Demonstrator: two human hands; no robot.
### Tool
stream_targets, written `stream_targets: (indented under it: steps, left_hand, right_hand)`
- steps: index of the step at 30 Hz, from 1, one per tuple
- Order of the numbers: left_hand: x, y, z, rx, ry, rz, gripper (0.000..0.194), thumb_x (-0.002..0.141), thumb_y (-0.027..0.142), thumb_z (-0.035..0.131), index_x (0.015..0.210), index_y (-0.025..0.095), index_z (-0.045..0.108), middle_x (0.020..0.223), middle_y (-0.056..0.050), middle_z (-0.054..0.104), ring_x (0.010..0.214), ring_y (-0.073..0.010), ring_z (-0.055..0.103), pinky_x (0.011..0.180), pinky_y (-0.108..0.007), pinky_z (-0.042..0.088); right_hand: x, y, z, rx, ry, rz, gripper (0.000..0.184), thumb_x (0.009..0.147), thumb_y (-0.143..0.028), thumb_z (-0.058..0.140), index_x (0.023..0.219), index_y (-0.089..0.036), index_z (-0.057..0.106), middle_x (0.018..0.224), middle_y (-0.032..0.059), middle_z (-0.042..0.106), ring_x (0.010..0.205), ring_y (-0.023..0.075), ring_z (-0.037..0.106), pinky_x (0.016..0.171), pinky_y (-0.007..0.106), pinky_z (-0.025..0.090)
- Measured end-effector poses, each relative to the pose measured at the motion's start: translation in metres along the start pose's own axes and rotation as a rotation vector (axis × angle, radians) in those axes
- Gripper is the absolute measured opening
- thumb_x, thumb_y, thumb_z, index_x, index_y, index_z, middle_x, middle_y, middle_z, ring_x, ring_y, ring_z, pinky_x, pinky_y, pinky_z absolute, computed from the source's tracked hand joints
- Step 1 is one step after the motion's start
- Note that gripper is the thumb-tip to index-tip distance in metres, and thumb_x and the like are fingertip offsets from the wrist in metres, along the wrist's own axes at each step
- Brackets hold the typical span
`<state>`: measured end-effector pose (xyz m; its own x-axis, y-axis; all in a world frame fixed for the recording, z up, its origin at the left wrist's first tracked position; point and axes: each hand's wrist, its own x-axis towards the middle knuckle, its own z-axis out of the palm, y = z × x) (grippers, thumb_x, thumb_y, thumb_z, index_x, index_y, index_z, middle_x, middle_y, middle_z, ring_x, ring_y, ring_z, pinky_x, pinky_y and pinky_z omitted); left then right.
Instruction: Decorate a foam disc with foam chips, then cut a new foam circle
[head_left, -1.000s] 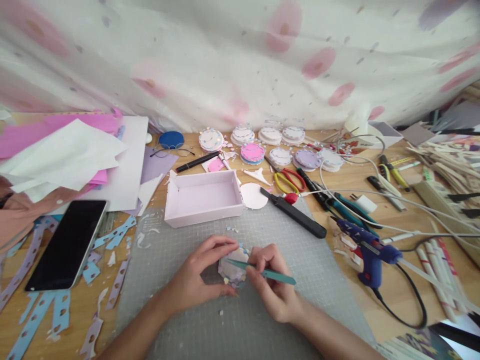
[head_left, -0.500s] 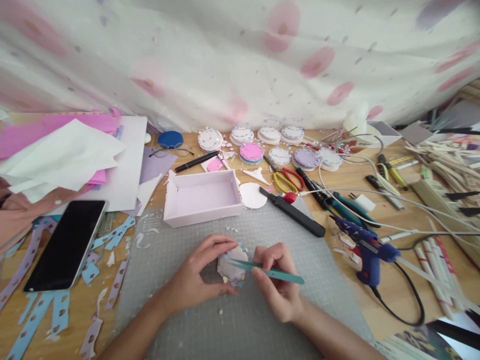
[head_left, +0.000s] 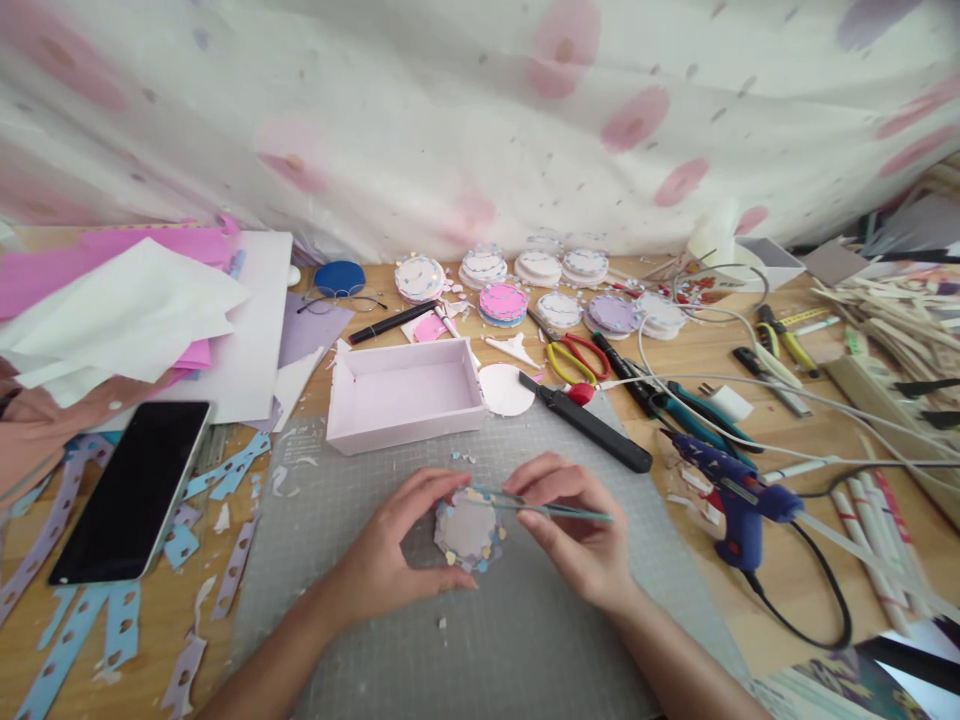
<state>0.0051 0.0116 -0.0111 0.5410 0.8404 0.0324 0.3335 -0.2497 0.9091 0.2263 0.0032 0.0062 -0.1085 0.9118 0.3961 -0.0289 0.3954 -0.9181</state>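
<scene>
On the grey cutting mat (head_left: 360, 640), my left hand (head_left: 397, 545) grips a round paper piece (head_left: 466, 530) between thumb and fingers. Small blue, lilac and cream paper shapes line its edge around a pale centre. My right hand (head_left: 574, 525) is closed on teal tweezers (head_left: 559, 510), whose tips reach the upper edge of the round piece. Whether the tips pinch a paper bit I cannot tell. A few tiny paper scraps (head_left: 463, 457) lie just above the piece.
Behind my hands stand a pale lilac box (head_left: 409, 435), a white paper circle (head_left: 506, 390) and a black-handled knife (head_left: 596, 430). Several decorated discs (head_left: 502, 303) line the back. A blue glue gun (head_left: 739, 500) with cables sits right; a phone (head_left: 131, 490) and punched paper strips (head_left: 120, 620) lie left.
My right hand has moved slightly up and right, carrying the tweezers' tips from the disc's middle to its upper edge. My left hand stays on the disc.
</scene>
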Motion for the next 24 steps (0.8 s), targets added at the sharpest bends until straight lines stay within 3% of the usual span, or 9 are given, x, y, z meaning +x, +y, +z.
stream_targets:
  steps: [5, 10, 18, 24]
  left_hand:
    - [0.0002, -0.0016, 0.0, -0.007, -0.008, 0.014, 0.069, 0.069, 0.043, 0.08, 0.131, 0.03, 0.054, 0.129, -0.01, 0.056, 0.12, -0.0268, 0.054, 0.102, -0.041, 0.045]
    - [0.0005, -0.0025, 0.0009, -0.019, 0.006, 0.052, 0.067, 0.069, 0.043, 0.08, 0.13, 0.031, 0.056, 0.127, -0.01, 0.057, 0.118, -0.0264, 0.055, 0.101, -0.042, 0.047]
    - [0.0008, -0.0037, 0.0013, -0.034, 0.009, 0.077, 0.068, 0.069, 0.04, 0.08, 0.132, 0.034, 0.054, 0.128, -0.008, 0.057, 0.118, -0.0251, 0.056, 0.101, -0.04, 0.047]
    - [0.0018, -0.0007, 0.0003, -0.015, -0.001, 0.044, 0.067, 0.069, 0.042, 0.08, 0.131, 0.032, 0.056, 0.126, -0.009, 0.058, 0.117, -0.0259, 0.056, 0.101, -0.042, 0.047]
  right_hand:
    - [-0.0021, 0.0023, 0.0, -0.034, -0.026, 0.004, 0.019, 0.083, -0.006, 0.064, 0.09, -0.023, 0.064, 0.09, 0.0056, 0.073, 0.079, 0.019, 0.065, 0.071, 0.035, 0.05]
    - [-0.0024, 0.0027, 0.0001, -0.109, -0.108, -0.051, 0.019, 0.082, -0.005, 0.065, 0.089, -0.023, 0.063, 0.086, 0.0056, 0.074, 0.075, 0.0192, 0.066, 0.07, 0.037, 0.05]
    - [0.0003, 0.0011, 0.0029, -0.199, -0.125, -0.078, 0.015, 0.082, -0.008, 0.064, 0.085, -0.023, 0.062, 0.085, 0.0056, 0.075, 0.073, 0.0204, 0.067, 0.068, 0.039, 0.05]
    - [-0.0013, 0.0014, -0.0008, -0.128, -0.041, -0.03, 0.016, 0.082, -0.008, 0.064, 0.087, -0.023, 0.062, 0.085, 0.0058, 0.074, 0.074, 0.0193, 0.065, 0.067, 0.037, 0.049]
